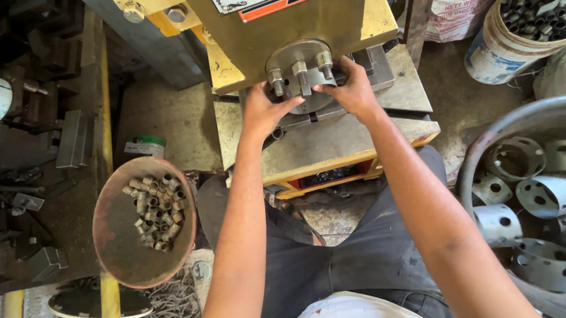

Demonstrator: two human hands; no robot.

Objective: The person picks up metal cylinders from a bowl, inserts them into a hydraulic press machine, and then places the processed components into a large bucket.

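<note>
Both my hands reach under the yellow press machine [336, 14]. My left hand [263, 109] sits at the die area below the round steel plate with bolts [299, 68], fingers curled; whatever it pinches is hidden. My right hand [356, 90] rests on the right side of the same plate, fingers bent against the metal. The grey press bed [328, 146] lies beneath both hands. A rusty round bowl [119, 233] with several small metal sleeves [157, 211] stands to the left of my left arm.
A large metal tub [504, 127] at the right holds several perforated metal rings [553, 196]. A white bucket [504, 52] of small parts stands at the back right. Steel blocks and dies [36, 90] crowd the left. A green-lidded jar [145, 145] sits behind the bowl.
</note>
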